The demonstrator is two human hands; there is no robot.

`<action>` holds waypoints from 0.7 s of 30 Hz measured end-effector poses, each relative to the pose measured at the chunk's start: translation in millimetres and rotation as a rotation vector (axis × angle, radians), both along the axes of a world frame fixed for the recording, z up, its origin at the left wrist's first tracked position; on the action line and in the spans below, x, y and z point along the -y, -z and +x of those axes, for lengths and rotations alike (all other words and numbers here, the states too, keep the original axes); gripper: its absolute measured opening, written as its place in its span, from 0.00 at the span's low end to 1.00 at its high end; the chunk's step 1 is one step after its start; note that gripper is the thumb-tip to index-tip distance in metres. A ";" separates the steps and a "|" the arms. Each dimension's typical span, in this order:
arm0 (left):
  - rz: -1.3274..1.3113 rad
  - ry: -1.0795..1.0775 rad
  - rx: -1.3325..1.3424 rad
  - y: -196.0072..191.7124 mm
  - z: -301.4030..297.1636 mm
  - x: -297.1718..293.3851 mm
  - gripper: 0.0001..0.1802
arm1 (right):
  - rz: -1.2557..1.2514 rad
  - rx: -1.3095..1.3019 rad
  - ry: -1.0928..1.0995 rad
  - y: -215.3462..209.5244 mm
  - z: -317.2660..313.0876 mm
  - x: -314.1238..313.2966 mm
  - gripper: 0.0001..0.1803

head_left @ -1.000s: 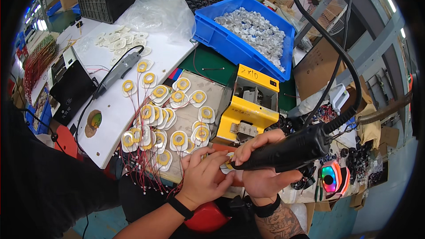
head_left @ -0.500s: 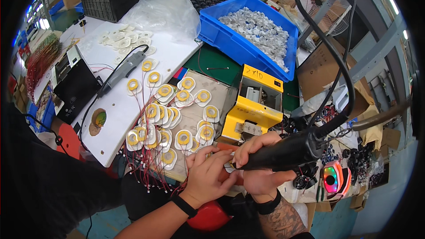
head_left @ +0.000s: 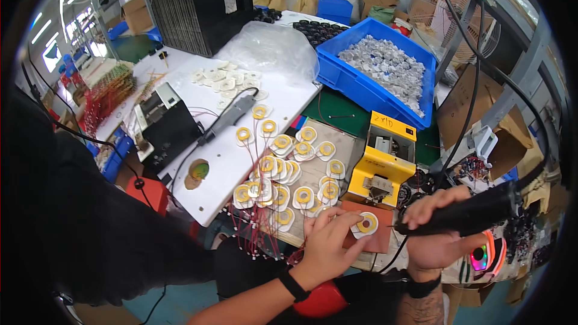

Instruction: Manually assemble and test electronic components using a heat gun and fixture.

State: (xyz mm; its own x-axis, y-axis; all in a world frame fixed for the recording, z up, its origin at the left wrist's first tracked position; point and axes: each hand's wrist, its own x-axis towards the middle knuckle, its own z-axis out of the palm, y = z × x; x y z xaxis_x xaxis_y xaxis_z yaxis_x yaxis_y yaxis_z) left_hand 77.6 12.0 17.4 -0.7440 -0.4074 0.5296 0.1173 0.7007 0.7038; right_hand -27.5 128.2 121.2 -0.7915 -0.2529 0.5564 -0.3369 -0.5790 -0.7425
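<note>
My right hand [head_left: 430, 247] is wrapped around a black electric screwdriver [head_left: 466, 213], held nearly level over the bench. A thick cable leads from its rear end, and the thin tip points left. Just left of the tip, a white rounded plastic part with a yellow ring [head_left: 365, 224] lies on a reddish-brown pad [head_left: 379, 244]. The thumb and forefinger of my left hand [head_left: 328, 242] are closed about the left edge of this part. More such ringed parts [head_left: 304, 195], with thin red wires, are heaped on the board to the left.
Behind the pad stands a yellow machine [head_left: 385, 159]. A blue crate [head_left: 349, 87] of small white pieces is farther back. On the white table are a grey corded hand tool [head_left: 232, 118], white parts [head_left: 226, 81] and a black device [head_left: 168, 135]. A lit colourful device [head_left: 480, 257] sits right.
My right hand has drawn the screwdriver right, away from my left hand, uncovering the ringed part and pad. The whole view has shifted, so the bench appears farther right.
</note>
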 end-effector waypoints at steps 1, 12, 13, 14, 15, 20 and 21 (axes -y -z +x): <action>0.062 -0.030 0.019 -13.3 8.0 0.9 0.25 | 0.021 -0.013 0.006 -3.5 -0.5 -5.9 0.49; -0.059 -0.417 0.187 15.3 -30.5 59.8 0.14 | 0.076 0.047 0.054 18.5 8.3 -15.1 0.48; -0.125 -0.426 0.156 19.4 -31.6 59.0 0.13 | 0.087 0.058 0.058 19.8 9.7 -15.1 0.48; -0.135 -0.426 0.154 12.5 -30.5 59.7 0.13 | 0.076 0.059 0.058 22.3 9.1 -18.8 0.48; -0.131 -0.410 0.121 2.9 -27.1 59.1 0.13 | 0.097 0.069 0.056 25.4 8.2 -23.6 0.49; -0.042 -0.545 -0.057 -12.5 -17.5 151.9 0.11 | 0.112 0.132 0.074 32.1 10.2 -41.2 0.49; -0.078 -0.632 -0.001 -2.6 -17.9 182.6 0.12 | 0.135 0.135 0.065 32.1 10.7 -44.2 0.49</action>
